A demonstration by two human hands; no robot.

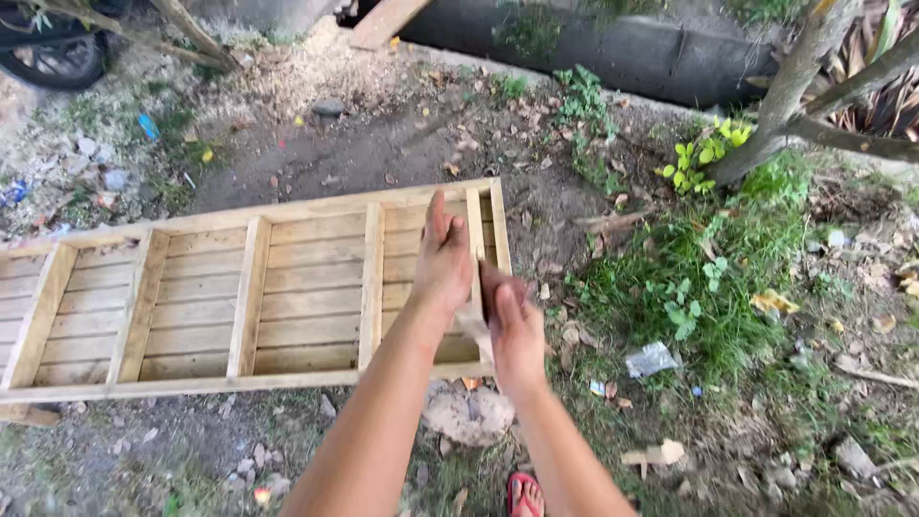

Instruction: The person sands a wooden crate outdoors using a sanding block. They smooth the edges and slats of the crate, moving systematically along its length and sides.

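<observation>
1. My left hand (442, 257) lies flat, fingers straight and together, pressed palm-down on the panel (220, 297). It grips nothing; it only rests on the wood.
2. The panel, a long frame of pale boards with upright slats across it, stretches away to the left of that hand. Its right end sits just beyond my fingertips.
3. A thin slat (476, 249) runs right beside my left hand, on its right, close to the end of the panel. My hand touches or nearly touches it; I cannot tell which.
4. My right hand (515, 330) is just to the right of and below my left, close to it. It is blurred. The fingers look curled around something dark and small (490, 287), but I cannot make out what it is or how firm the hold is.
5. Under my right wrist, on the ground beside the near edge of the panel, lies a pale stone (469, 414).
6. Further below my hands, a red sandal (525, 493) shows at the bottom edge.
7. To the right of both hands is grass (708, 297) with a scrap of wrapper (651, 359) in it, and a tree trunk (780, 105) well beyond.
</observation>
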